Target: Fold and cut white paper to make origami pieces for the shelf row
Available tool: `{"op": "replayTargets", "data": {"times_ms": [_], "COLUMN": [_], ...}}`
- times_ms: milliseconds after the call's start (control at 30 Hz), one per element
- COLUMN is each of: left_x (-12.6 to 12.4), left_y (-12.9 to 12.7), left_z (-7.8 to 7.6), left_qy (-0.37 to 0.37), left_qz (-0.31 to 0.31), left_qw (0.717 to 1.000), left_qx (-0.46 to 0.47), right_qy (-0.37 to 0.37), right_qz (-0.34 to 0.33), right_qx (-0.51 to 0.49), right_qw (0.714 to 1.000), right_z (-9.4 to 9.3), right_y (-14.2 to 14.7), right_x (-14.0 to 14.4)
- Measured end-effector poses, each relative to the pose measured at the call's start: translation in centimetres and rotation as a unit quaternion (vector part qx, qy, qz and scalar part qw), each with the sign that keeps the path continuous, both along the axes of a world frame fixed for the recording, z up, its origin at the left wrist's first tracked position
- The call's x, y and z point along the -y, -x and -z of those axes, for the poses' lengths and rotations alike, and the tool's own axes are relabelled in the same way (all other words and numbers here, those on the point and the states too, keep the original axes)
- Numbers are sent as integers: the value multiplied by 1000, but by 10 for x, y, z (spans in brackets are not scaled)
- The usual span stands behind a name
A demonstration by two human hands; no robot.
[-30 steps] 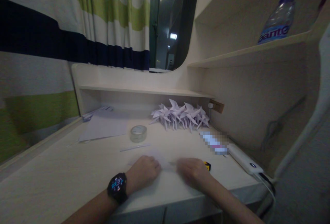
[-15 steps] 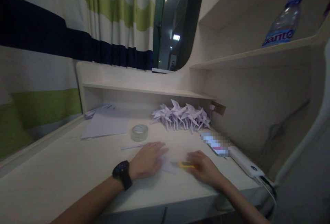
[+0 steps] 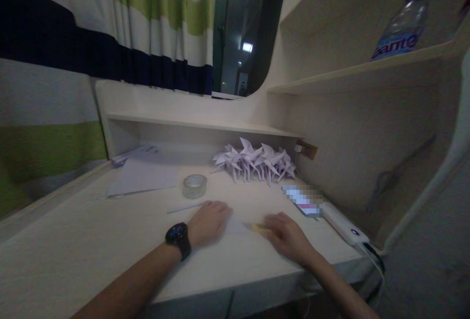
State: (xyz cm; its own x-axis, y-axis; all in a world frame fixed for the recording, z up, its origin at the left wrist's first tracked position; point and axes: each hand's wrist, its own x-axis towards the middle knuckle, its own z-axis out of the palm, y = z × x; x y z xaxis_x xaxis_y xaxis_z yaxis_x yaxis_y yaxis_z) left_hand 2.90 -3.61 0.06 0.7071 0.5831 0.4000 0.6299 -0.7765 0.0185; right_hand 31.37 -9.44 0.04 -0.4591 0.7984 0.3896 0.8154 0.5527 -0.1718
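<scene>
My left hand (image 3: 211, 223), with a black watch on its wrist, is closed on a small piece of white paper (image 3: 235, 225) lying low over the desk; its fingertips are partly hidden. In my right hand (image 3: 288, 238) are scissors with yellow handles (image 3: 260, 228), blurred, their blades pointing left at the paper's edge. A thin white paper stick (image 3: 183, 207) lies just beyond my left hand. Behind it stands a roll of clear tape (image 3: 194, 186).
Several white paper pinwheels (image 3: 253, 160) are heaped at the back. White paper sheets (image 3: 143, 172) lie at the back left. A phone (image 3: 303, 201) and a white power strip (image 3: 345, 223) line the right side. A plastic bottle (image 3: 400, 28) stands on the upper shelf.
The view has shifted slightly. My left hand's fingers have drawn in closer on the paper. The scissors stay in my right hand, their blades now nearer the paper.
</scene>
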Motion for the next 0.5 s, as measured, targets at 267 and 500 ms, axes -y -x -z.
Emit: {"op": "replayTargets", "data": {"times_ms": [267, 500], "left_x": [5, 5], "left_y": [-2, -3], "left_z": [-3, -7], "left_qy": [-8, -67], "left_qz": [-3, 5], "left_qw": [1000, 998], "left_qx": [5, 3], "right_qy": [9, 2], "right_qz": [28, 86], "right_qx": [4, 10], "right_qw": [1000, 996], "right_z": [-2, 3], "right_y": [2, -1], "right_x": [1, -1]}}
